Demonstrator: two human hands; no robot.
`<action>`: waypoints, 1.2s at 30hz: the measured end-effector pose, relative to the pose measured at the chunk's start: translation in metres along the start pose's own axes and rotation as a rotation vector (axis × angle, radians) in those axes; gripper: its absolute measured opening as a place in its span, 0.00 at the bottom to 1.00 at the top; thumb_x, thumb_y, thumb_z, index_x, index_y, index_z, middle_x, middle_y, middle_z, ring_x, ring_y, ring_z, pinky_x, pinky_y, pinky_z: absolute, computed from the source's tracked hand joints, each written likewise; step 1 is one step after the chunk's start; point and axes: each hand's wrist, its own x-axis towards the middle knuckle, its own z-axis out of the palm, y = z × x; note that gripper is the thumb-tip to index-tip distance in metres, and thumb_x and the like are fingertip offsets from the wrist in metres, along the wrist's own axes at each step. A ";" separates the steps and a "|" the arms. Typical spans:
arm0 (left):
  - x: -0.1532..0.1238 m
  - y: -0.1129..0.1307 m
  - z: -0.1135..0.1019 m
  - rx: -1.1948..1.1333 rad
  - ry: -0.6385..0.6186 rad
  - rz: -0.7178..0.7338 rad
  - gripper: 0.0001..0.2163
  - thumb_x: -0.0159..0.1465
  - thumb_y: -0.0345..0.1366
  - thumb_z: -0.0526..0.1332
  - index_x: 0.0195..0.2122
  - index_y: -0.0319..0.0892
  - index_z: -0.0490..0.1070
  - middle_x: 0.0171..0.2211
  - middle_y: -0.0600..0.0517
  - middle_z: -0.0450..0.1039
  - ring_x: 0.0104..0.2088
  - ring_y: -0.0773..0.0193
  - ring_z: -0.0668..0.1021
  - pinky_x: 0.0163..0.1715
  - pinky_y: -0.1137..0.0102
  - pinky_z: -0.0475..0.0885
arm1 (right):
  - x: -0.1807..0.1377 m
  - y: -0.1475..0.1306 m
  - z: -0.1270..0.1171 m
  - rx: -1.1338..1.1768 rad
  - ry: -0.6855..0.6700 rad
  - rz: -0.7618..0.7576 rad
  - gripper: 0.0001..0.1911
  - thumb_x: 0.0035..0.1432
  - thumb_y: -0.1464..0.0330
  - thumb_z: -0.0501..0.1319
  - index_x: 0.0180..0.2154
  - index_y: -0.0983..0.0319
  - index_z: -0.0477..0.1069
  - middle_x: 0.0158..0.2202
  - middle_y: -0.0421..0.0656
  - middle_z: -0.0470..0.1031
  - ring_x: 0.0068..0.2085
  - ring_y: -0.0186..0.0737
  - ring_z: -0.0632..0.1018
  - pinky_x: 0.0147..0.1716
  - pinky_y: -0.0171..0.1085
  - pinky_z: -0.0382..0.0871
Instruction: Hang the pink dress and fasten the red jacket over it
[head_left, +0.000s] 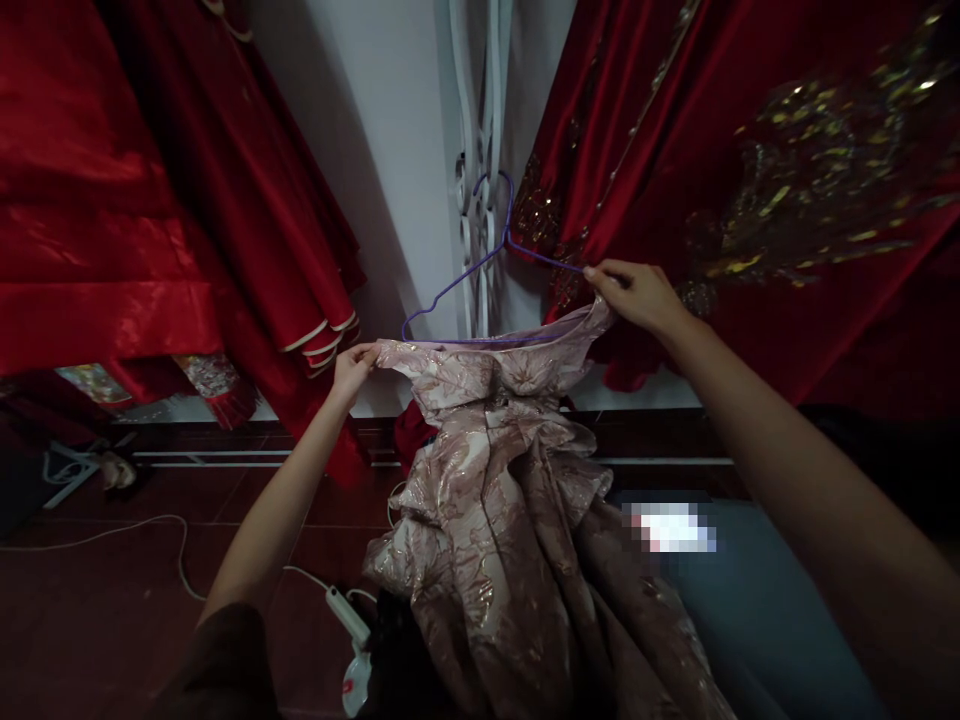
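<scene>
A pale pink patterned dress (510,500) hangs down in front of me from a thin purple wire hanger (480,265). My left hand (352,368) pinches the dress's top edge at its left corner, by the hanger's left end. My right hand (637,295) is closed on the dress's right top corner, together with the hanger's right arm. The hanger's hook sits in front of a white ornate metal grille (480,150) on the wall.
Red satin gowns (150,200) hang at the left, and a red gown with gold sequins (787,170) at the right. On the dark red floor lie a white power strip (346,615) with its cable and a white stand (67,470). A grey-blue surface (750,610) lies at lower right.
</scene>
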 end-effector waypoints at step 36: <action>0.017 0.003 0.026 0.262 -0.377 -0.270 0.23 0.66 0.48 0.44 0.43 0.37 0.69 0.31 0.45 0.76 0.30 0.65 0.77 0.33 0.69 0.72 | -0.007 0.003 0.031 0.180 0.078 0.048 0.26 0.57 0.45 0.49 0.26 0.60 0.65 0.22 0.39 0.62 0.26 0.35 0.63 0.26 0.33 0.56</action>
